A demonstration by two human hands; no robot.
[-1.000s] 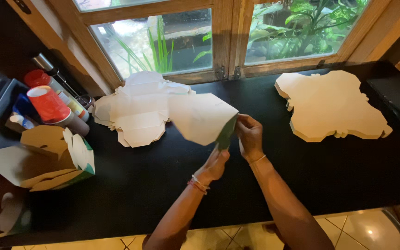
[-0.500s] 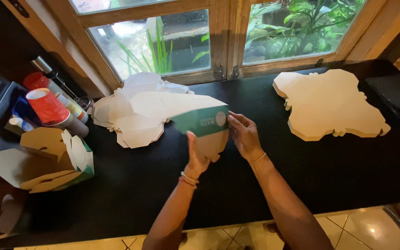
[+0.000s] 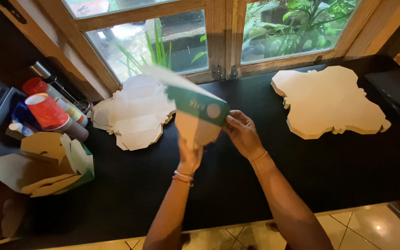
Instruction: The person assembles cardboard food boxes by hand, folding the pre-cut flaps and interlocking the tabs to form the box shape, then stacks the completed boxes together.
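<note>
Above the middle of the matte black counter (image 3: 237, 185), a flat die-cut carton blank (image 3: 195, 113) of stiff card, green-printed on one face and pale on the other, is raised and tilted. The left hand (image 3: 190, 157) grips its lower flap; the right hand (image 3: 242, 134) pinches its right edge. Left lies a loose pile of scalloped blanks (image 3: 133, 115); far right, a neat stack (image 3: 329, 102).

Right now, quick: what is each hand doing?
Left hand: closed on the lower flap of the flat box blank.
Right hand: fingers pinching the blank's green edge.
</note>
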